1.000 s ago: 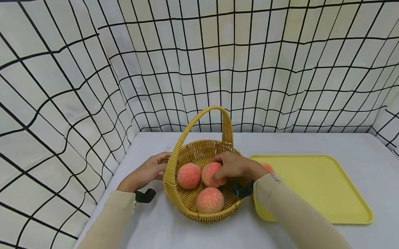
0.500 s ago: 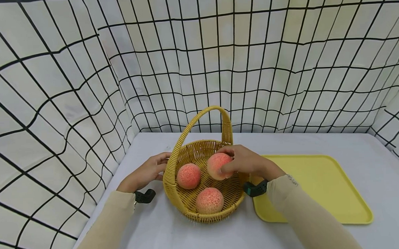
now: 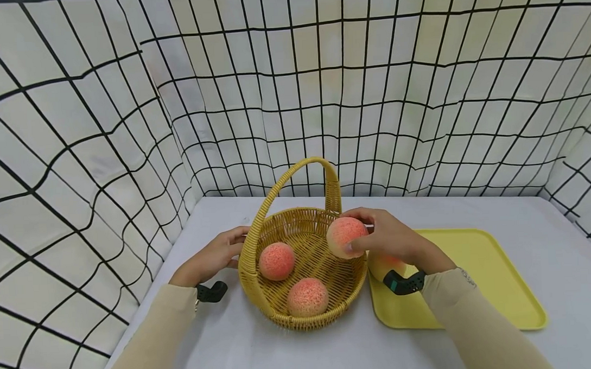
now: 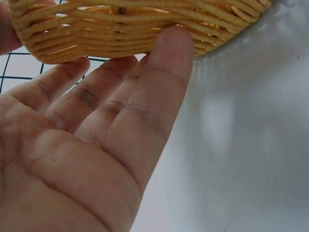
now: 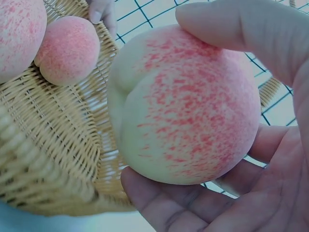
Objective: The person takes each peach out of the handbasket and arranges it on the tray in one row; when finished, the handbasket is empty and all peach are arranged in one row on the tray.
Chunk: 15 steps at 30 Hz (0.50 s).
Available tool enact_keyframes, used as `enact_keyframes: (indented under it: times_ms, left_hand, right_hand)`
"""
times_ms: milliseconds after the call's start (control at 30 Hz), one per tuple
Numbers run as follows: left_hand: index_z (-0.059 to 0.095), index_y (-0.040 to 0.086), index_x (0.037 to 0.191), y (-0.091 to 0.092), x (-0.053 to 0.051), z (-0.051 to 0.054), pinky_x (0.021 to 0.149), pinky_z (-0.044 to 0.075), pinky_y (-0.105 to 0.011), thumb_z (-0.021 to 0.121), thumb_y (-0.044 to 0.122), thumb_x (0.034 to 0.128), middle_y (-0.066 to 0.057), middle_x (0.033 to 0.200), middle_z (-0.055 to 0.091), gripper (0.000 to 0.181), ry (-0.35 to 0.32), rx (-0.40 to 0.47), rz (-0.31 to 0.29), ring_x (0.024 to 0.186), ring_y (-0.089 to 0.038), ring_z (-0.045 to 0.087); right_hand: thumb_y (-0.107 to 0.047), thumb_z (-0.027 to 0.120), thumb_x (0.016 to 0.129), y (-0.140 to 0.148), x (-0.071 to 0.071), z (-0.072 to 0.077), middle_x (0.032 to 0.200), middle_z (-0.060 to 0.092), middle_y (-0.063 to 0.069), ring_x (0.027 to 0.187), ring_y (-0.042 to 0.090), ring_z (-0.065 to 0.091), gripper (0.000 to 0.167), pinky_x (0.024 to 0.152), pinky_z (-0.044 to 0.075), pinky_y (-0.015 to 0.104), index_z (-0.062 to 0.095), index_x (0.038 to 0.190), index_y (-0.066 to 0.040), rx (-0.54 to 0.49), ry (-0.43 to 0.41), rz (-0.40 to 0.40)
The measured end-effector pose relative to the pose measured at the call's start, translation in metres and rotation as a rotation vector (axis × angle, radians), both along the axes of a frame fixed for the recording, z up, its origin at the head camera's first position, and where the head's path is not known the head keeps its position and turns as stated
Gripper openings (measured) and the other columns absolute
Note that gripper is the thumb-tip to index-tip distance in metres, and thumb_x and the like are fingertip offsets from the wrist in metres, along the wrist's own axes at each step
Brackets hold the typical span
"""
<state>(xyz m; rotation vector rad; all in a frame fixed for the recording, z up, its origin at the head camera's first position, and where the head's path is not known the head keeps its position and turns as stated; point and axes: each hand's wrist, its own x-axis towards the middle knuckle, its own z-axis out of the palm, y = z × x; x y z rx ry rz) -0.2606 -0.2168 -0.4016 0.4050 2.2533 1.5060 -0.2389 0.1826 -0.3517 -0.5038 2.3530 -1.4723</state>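
My right hand (image 3: 397, 239) grips a pink-and-cream peach (image 3: 343, 238) above the right rim of the wicker basket (image 3: 322, 262). The right wrist view shows the thumb on one side of this peach and fingers curled under the other. Two more peaches lie inside the basket, one at the left (image 3: 277, 261) and one nearer the front (image 3: 307, 297). At the basket's left side is my left hand (image 3: 214, 256). Its extended fingers (image 4: 171, 53) touch the woven outer wall in the left wrist view.
A yellow tray (image 3: 480, 286) lies right of the basket. Another peach (image 3: 382, 265) rests at its left end, partly hidden beneath my right hand. The basket's tall arched handle (image 3: 275, 199) stands upright. Black netting over white cloth surrounds the white table (image 3: 262, 354).
My right hand has lifted a peach from the basket's middle and carried it up and right to the rim. The left hand stays at the basket's side.
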Motion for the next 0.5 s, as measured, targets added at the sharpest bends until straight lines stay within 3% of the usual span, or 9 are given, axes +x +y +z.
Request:
enact_keyframes:
  times_ms: [233,500]
  left_hand:
    - [0.047,0.006,0.153,-0.001,0.000,-0.002,0.091,0.060,-0.043,0.054,0.026,0.1099,-0.019,0.148,0.055,0.048,0.001,0.000,-0.003,0.124,-0.030,0.061]
    - [0.047,0.005,0.154,0.000,0.000,-0.002,0.091,0.060,-0.043,0.054,0.024,0.1094,-0.019,0.148,0.055,0.049,0.011,0.002,-0.010,0.124,-0.029,0.061]
  right_hand:
    - [-0.021,0.083,0.085,0.018,0.008,0.000,0.129,0.068,0.010,0.116,0.029,0.066,0.065,0.093,0.057,0.040,0.056,0.144,-0.016,-0.046,0.000,-0.066]
    - [-0.017,0.080,0.088,0.045,0.018,-0.005,0.132,0.065,0.015,0.115,0.032,0.065,0.064,0.093,0.056,0.039,0.054,0.146,-0.012,-0.108,0.033,-0.131]
